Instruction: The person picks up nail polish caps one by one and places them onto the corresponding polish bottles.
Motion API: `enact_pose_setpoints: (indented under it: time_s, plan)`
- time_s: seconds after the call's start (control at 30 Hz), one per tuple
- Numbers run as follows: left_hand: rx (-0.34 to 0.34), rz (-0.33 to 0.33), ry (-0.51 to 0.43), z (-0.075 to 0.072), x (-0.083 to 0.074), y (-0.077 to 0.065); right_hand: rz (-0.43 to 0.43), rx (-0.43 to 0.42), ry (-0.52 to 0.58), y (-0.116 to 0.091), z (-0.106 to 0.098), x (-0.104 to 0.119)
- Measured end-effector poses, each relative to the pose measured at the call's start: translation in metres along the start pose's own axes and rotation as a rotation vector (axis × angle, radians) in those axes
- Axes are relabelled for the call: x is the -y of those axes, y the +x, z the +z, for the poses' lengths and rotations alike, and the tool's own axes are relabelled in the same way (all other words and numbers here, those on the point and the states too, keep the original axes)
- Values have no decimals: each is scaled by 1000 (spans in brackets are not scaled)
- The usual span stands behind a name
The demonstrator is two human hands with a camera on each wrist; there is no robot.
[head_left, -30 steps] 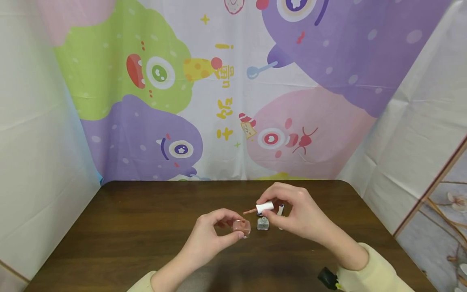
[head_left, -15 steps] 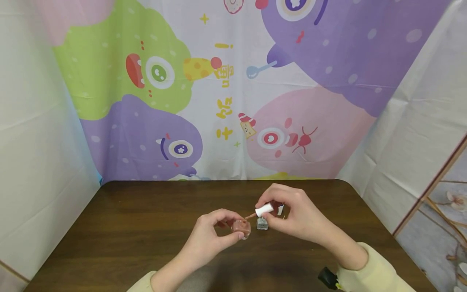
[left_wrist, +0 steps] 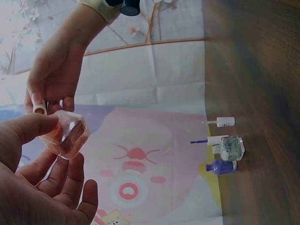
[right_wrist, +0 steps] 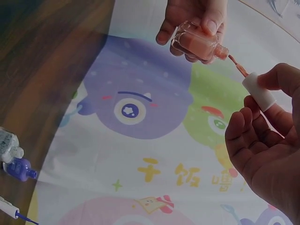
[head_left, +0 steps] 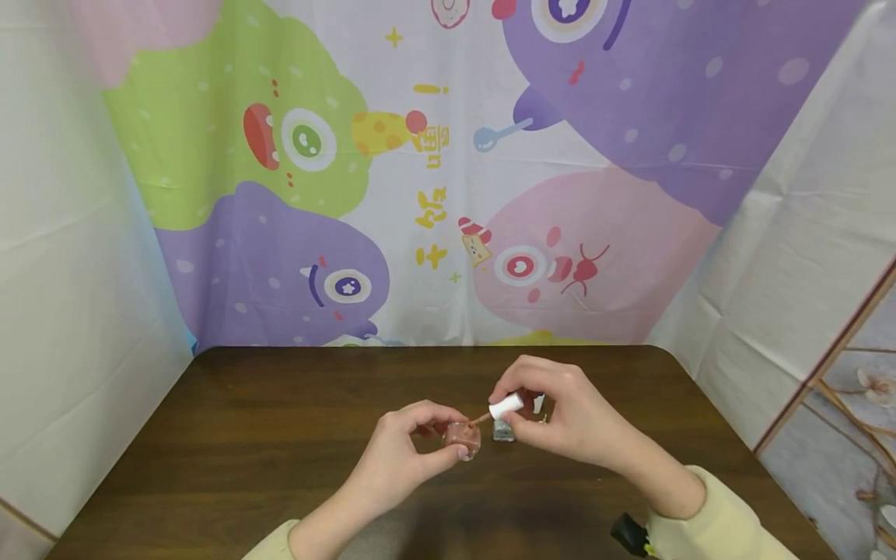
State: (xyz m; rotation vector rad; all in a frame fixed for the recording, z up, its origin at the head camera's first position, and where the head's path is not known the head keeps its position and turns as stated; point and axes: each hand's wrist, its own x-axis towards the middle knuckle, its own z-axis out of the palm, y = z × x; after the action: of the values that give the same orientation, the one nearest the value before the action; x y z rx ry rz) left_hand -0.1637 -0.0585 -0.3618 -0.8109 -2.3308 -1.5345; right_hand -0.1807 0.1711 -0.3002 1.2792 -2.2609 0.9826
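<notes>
My left hand (head_left: 402, 451) grips a small clear nail polish bottle (head_left: 462, 441) of peach-brown polish between thumb and fingers, above the table. Its neck is uncapped and faces my right hand (head_left: 560, 404). That hand pinches the white brush cap (right_wrist: 259, 91) with thumb and fingers. The coated brush (right_wrist: 238, 65) points at the bottle's mouth, its tip right at the opening in the right wrist view. Behind my right hand, a glittery grey polish bottle (left_wrist: 231, 148) and a purple polish bottle (left_wrist: 221, 167) stand on the table, both uncapped.
Two white brush caps lie near these bottles: one with a purple brush (left_wrist: 216, 140), one with a pale brush (left_wrist: 225, 122). A dark object (head_left: 630, 534) shows beside the right sleeve. A cartoon-print cloth (head_left: 434, 194) hangs behind the brown table (head_left: 280, 435).
My right hand has tilted the white cap and brought the brush down and left to the mouth of the bottle. My left hand stays about where it was.
</notes>
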Motion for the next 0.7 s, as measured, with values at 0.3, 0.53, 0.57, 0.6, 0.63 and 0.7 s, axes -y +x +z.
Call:
enact_pose_setpoints:
  time_s: [0.3, 0.53, 0.57, 0.6, 0.63, 0.7]
  plan:
    - [9, 4, -11, -1, 0, -1, -12, 19, 12, 0, 2, 0]
    - [18, -9, -1, -2, -2, -1, -8, 37, 20, 1, 3, 0]
    - [19, -11, 0, -1, -2, -1, -11, 37, 19, 1, 3, 0]
    - [20, -13, 0, -1, -2, -1, -17, 36, 19, 1, 3, 0]
    - [21, -12, -1, -1, -2, -2, -22, 36, 21, 1, 4, 0]
    - [23, -6, -7, -1, -1, -1, -19, 38, 24, 1, 4, 0]
